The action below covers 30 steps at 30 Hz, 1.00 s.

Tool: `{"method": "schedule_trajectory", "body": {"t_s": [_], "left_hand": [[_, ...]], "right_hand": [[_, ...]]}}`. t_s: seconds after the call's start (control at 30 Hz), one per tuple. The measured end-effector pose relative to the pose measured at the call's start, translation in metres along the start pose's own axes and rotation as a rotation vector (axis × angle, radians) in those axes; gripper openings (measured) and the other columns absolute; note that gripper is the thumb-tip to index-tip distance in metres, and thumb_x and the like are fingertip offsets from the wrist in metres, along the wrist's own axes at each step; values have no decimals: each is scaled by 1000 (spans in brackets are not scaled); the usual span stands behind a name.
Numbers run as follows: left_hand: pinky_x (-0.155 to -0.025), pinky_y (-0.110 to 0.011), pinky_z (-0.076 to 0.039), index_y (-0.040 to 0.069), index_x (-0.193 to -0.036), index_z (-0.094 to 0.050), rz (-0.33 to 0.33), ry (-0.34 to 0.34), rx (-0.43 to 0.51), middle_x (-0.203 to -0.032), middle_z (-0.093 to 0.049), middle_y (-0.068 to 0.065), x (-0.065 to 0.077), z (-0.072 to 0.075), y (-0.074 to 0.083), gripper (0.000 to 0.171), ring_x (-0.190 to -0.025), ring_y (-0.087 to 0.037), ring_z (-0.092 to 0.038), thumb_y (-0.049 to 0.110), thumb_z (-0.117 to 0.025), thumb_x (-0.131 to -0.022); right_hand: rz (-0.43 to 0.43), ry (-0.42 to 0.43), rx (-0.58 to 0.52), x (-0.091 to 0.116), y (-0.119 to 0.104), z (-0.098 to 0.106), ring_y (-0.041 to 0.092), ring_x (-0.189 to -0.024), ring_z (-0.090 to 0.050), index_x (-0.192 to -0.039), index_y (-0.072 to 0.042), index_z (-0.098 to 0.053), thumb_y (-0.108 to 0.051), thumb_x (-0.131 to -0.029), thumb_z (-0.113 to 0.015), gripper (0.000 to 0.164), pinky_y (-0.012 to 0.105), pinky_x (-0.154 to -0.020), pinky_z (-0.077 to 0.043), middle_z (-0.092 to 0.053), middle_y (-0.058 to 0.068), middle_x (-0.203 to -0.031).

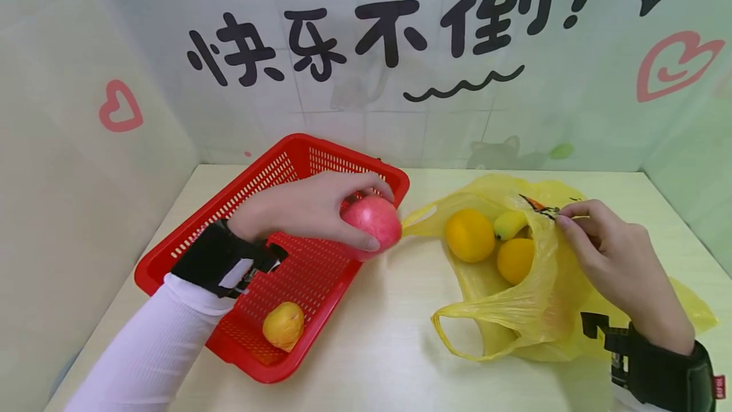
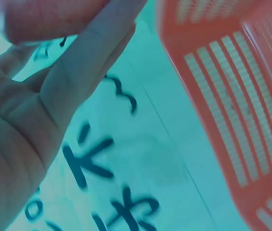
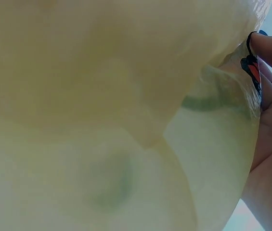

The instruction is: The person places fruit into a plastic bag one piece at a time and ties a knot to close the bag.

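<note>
Pink fruit point(image 2: 51, 18) — cropped at top, left wrist; yellow bag point(image 3: 78, 106) — blurred, right.

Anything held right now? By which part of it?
Left grip: round pink fruit, by its sides. Right grip: yellow bag, pinched beside its black-and-orange print.

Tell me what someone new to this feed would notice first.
Probably the pinkish-red fruit in the left hand, held near the right-hand rim of the red basket. Next, the yellow bag on the right, its edge pinched by the right hand, with two round orange fruits showing inside. Large black lettering runs across the backdrop behind.
</note>
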<state>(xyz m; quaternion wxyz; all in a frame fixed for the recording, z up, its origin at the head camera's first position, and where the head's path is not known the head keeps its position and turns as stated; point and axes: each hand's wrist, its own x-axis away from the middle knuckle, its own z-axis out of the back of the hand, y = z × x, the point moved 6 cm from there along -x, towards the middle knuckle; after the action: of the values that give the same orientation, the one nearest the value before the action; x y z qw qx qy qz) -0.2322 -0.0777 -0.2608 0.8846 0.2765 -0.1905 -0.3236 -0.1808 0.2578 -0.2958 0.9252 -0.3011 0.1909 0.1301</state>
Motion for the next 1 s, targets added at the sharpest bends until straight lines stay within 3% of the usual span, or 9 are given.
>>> {"method": "schedule_trajectory", "body": {"t_s": [0.17, 0.47, 0.63, 0.73, 1.0], "left_hand": [[-79, -26, -57, 29, -124, -52, -78, -35, 5, -117, -59, 9, -20, -17, 21, 54, -108, -13, -57, 37, -78, -78], [-77, -22, -56, 25, -126, -51, -146, -57, 81, -119, -61, 5, -51, -42, 47, 54, -106, -11, -58, 37, -77, -80], [-75, -21, -57, 26, -125, -51, -111, -49, 160, -111, -61, 5, -71, -58, 56, 53, -101, -13, -60, 41, -76, -82], [-75, -20, -55, 25, -126, -51, -84, -10, 169, -108, -62, 5, -82, -65, 60, 54, -97, -10, -61, 44, -75, -82], [-75, -19, -54, 22, -130, -49, -30, 56, 249, -114, -62, 5, -101, -74, 69, 58, -97, -6, -58, 44, -74, -83]], "right_hand": [[2, -1, 2, 1, -1, 0, -12, -66, -49, -109, -1, -61, -11, -99, -58, 14, 9, -57, -37, -72, 27, -93], [7, 10, 0, 0, 0, 1, -16, -69, -49, -109, -2, -62, -9, -98, -59, 13, 8, -58, -37, -72, 28, -93], [8, 17, 1, 0, 0, 1, -17, -69, -49, -108, -2, -62, -9, -97, -60, 13, 7, -57, -38, -72, 28, -93], [8, 21, -1, 0, -1, 1, -15, -67, -49, -108, -2, -62, -9, -97, -60, 13, 7, -57, -39, -72, 27, -92], [48, 36, 18, -1, -4, 1, -9, -61, -47, -106, -2, -61, -9, -96, -61, 12, 9, -55, -38, -72, 24, -87]]}}
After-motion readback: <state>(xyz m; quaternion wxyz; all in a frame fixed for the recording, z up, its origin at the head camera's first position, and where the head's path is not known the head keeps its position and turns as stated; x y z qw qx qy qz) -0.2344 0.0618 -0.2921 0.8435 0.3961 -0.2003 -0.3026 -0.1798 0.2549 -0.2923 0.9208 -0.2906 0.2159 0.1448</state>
